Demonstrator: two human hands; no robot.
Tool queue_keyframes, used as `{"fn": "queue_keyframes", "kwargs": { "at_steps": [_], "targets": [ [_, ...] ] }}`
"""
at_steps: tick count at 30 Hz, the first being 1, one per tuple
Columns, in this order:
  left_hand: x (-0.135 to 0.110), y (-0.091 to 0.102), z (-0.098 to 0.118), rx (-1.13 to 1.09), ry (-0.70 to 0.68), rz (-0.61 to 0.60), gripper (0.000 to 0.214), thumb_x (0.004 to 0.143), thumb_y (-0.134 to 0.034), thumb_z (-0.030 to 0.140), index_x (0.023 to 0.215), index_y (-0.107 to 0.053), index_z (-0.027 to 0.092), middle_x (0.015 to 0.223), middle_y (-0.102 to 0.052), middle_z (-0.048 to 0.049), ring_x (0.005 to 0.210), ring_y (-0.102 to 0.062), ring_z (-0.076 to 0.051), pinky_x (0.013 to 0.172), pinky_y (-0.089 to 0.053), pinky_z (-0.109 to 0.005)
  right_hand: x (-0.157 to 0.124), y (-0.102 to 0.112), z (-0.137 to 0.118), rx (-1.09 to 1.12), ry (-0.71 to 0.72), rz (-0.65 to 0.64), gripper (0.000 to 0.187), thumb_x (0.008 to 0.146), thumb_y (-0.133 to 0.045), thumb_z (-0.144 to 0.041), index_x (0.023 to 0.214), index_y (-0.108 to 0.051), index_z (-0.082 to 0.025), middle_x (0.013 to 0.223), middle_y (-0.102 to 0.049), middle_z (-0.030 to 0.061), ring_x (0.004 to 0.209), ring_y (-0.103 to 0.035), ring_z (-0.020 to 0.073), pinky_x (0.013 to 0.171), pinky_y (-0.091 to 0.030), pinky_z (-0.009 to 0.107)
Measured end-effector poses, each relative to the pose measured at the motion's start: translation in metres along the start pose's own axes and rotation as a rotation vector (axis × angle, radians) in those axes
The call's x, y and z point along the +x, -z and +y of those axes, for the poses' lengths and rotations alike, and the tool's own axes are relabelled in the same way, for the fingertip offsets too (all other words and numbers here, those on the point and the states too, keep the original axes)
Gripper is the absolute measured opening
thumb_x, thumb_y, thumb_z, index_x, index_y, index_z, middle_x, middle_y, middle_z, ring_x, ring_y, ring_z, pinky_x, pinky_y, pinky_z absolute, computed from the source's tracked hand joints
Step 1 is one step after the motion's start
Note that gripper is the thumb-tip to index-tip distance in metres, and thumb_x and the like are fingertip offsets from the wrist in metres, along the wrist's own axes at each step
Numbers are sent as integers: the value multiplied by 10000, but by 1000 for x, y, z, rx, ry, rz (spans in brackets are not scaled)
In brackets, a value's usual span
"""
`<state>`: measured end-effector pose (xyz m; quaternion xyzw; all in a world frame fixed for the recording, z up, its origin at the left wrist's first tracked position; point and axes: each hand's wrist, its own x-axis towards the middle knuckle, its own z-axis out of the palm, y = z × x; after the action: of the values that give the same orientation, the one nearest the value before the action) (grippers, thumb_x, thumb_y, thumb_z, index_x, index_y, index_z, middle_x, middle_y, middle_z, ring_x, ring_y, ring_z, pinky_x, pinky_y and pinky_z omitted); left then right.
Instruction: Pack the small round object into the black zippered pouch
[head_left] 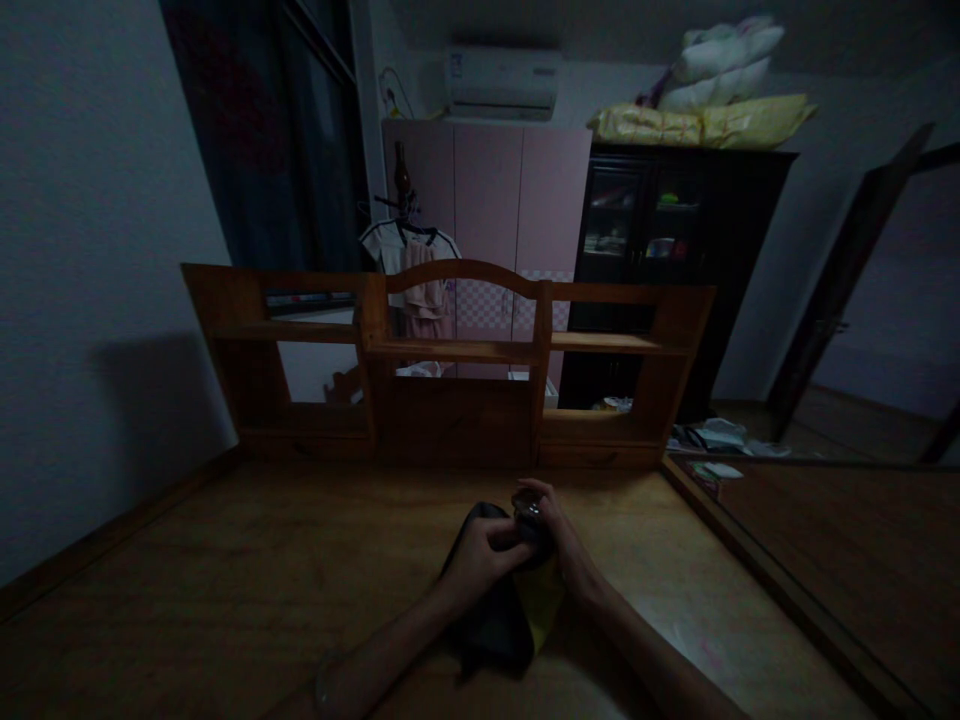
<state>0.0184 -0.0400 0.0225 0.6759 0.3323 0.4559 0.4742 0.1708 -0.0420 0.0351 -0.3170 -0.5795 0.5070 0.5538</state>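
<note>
In the head view, my left hand (484, 548) and my right hand (555, 530) meet around a small, dark, rounded object (529, 508) with bright glints on top. The fingers of both hands are closed on it; the dim light hides what kind of thing it is. Beneath my hands a soft black pouch-like item (491, 628) lies on the wooden surface (315, 570). Beside it, partly under my right hand, shows a yellow piece (543, 602); whether it belongs to the black item I cannot tell.
A low wooden shelf unit (457, 349) spans the far edge, with a wall (97, 300) at left. A raised wooden edge (757, 575) borders the right side. Further back stand a pink wardrobe (487, 200), hanging clothes (420, 270) and a dark cabinet (739, 230).
</note>
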Motion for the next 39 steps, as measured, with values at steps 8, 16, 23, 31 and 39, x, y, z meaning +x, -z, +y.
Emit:
{"fn": "queue_keyframes", "kwargs": {
  "at_steps": [8, 16, 23, 31, 39],
  "targets": [
    [-1, 0, 2, 89, -71, 63, 251, 790, -644, 296, 972, -688, 129, 943, -709, -62, 878, -651, -214, 777, -511, -293, 8, 4, 12, 132, -99, 19, 485, 867, -391, -619, 1234, -513, -326, 1094, -604, 14, 1037, -550, 197, 972, -363, 360],
    [-3, 0, 11, 389, -255, 121, 179, 801, -598, 149, 962, -667, 186, 983, -685, -43, 925, -618, -193, 863, -488, -321, 6, 0, 0, 146, -141, -25, 475, 870, -475, -547, 1285, -432, -320, 1086, -622, 25, 1006, -587, 193, 968, -367, 374],
    [-3, 6, -7, 579, -398, 89, 321, 808, -528, 68, 1093, -612, 189, 1128, -650, -73, 1062, -591, -202, 950, -473, -374, 6, -2, -2, 125, -92, 37, 436, 879, -506, -479, 1276, -449, -309, 1115, -595, 17, 1031, -558, 190, 960, -371, 347],
    [-3, 12, -4, 843, -600, -81, 413, 781, -437, 0, 1139, -552, 172, 1167, -612, -84, 1123, -537, -216, 1007, -424, -424, 17, 8, 11, 155, -85, 47, 398, 848, -510, -526, 1135, -564, -257, 913, -609, 6, 866, -556, 187, 818, -426, 310],
    [-2, 7, 7, 962, -625, -118, 274, 817, -442, 42, 1014, -574, 180, 1005, -604, -73, 1010, -538, -218, 899, -458, -384, 15, 11, 13, 301, -138, -10, 373, 843, -504, -511, 1080, -609, -243, 847, -627, 19, 794, -575, 196, 745, -455, 322]
  ]
}}
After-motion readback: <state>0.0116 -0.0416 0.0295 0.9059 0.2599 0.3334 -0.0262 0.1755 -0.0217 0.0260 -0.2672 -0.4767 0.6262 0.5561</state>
